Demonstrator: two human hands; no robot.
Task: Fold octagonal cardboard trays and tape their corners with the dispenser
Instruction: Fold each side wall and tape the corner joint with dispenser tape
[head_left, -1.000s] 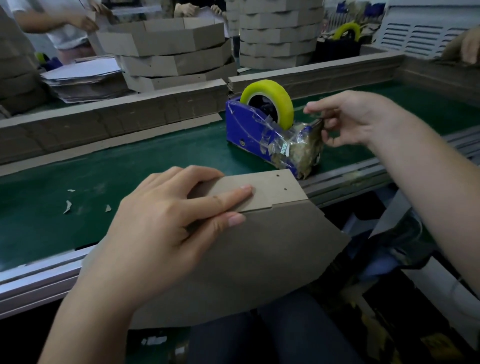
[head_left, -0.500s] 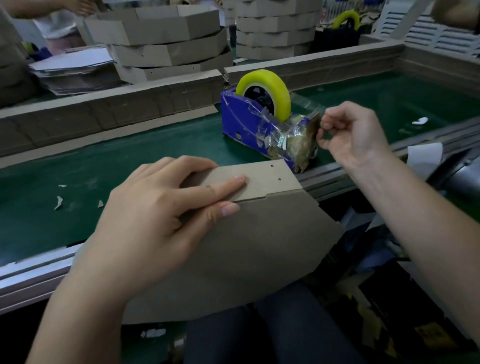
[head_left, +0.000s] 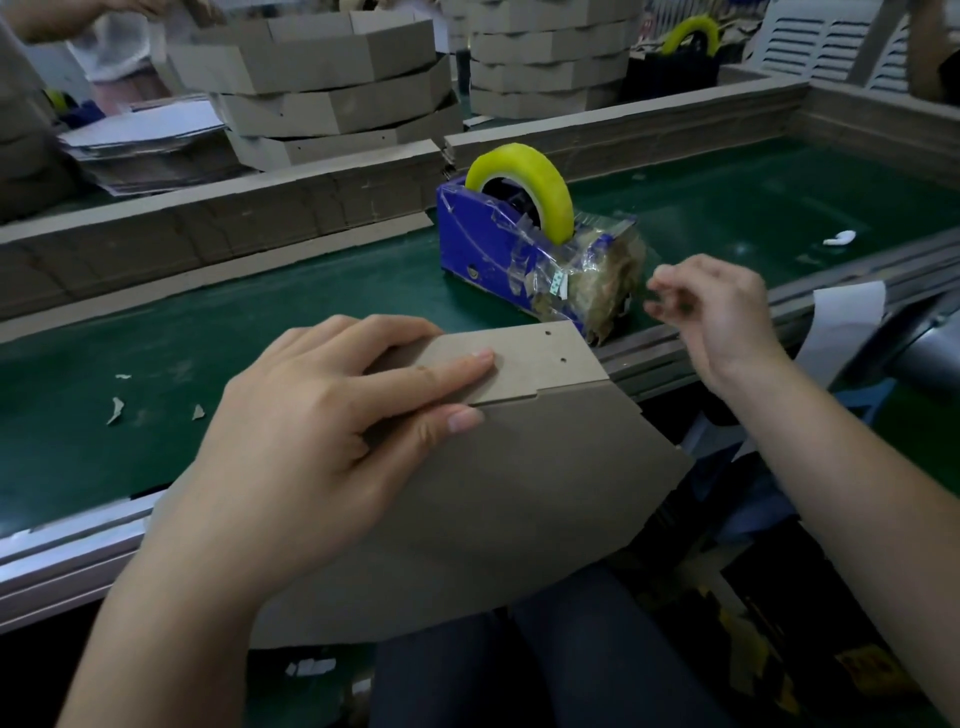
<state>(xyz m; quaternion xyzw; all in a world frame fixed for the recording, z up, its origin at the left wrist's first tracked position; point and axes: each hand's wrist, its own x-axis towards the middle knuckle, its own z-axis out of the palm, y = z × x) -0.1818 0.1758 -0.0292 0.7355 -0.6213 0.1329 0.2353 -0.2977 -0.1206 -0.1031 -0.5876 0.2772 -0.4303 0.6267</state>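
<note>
A grey-brown cardboard tray blank (head_left: 519, 493) lies over the near rail and my lap, one side flap folded up. My left hand (head_left: 311, 441) grips that folded corner, with the fingers flat on the flap and the thumb on the panel below. The blue tape dispenser (head_left: 483, 244) with its yellow tape roll (head_left: 540, 176) stands on the green belt just behind the flap. Just right of the dispenser's front end is my right hand (head_left: 717, 317), blurred, its fingertips pinching what looks like a short strip of clear tape.
The green conveyor belt (head_left: 260, 312) carries small cardboard scraps (head_left: 114, 410) and a white scrap (head_left: 839, 238). A low cardboard wall (head_left: 208, 228) lines its far side. Behind it are stacks of folded trays (head_left: 332, 93), flat sheets (head_left: 145, 135), and another person (head_left: 104, 31).
My right hand has pulled down and toward me, away from the dispenser's cutter. My left hand keeps its grip on the folded corner.
</note>
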